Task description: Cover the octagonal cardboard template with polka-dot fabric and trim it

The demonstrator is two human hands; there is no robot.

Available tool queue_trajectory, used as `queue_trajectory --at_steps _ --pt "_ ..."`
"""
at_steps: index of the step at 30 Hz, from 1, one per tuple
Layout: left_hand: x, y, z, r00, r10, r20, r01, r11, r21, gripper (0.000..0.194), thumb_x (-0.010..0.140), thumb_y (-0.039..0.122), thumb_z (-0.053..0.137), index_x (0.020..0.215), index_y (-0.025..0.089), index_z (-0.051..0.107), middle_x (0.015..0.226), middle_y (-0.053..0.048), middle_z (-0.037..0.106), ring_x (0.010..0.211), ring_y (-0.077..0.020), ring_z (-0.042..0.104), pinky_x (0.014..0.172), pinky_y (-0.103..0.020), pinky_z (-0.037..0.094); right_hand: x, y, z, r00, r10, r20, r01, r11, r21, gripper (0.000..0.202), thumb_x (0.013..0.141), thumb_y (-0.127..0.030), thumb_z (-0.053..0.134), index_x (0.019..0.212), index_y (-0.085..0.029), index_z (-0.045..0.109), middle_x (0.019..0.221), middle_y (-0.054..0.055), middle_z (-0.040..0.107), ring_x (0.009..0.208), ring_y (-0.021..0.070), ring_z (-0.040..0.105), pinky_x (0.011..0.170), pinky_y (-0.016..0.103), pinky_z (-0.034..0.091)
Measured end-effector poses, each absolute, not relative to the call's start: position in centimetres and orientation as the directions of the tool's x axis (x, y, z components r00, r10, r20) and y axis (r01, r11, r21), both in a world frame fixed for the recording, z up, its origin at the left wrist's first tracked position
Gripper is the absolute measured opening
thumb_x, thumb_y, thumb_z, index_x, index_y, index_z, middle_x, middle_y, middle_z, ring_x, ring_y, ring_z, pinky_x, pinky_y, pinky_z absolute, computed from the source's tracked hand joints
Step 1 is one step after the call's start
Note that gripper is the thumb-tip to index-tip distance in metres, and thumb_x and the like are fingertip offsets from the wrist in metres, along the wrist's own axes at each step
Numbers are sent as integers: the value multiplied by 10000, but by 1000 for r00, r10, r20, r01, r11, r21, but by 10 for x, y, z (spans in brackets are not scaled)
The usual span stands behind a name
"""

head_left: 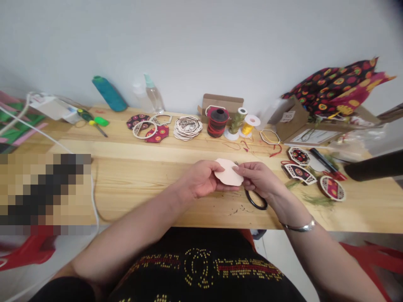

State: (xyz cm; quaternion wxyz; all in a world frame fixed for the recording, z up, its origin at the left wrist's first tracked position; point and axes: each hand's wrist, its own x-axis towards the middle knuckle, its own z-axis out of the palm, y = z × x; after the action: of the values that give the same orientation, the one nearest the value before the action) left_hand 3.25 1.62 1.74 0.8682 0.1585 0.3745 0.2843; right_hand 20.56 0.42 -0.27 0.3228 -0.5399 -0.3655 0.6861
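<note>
A pale, flat piece with a scalloped edge (229, 173) is held over the front of the wooden table. My left hand (206, 179) grips its left side, thumb on top and fingers beneath. The thumb and fingertips of my right hand (256, 178) pinch its right edge. Black scissor handles (256, 200) show on the table just below my right hand; their blades are hidden.
Along the back of the wooden table (132, 201) are a stack of cut-out frames (188, 128), thread spools (218, 122), a teal cone (109, 93) and a spray bottle (153, 94). Finished-looking ornaments (299, 173), a cardboard box (310, 130) and a black cylinder (374, 164) stand or lie to the right.
</note>
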Motion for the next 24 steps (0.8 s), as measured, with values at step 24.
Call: queue_trajectory --at_steps 24 --pt "30 12 6 472 661 -583 -334 746 576 353 744 -73 515 1063 48 607 1059 -200 689 932 -312 683 768 -468 595 194 3 -1 -106 867 -487 -21 -491 -871 383 612 -364 787 513 -179 466 371 -73 396 343 22 268 363 196 111"
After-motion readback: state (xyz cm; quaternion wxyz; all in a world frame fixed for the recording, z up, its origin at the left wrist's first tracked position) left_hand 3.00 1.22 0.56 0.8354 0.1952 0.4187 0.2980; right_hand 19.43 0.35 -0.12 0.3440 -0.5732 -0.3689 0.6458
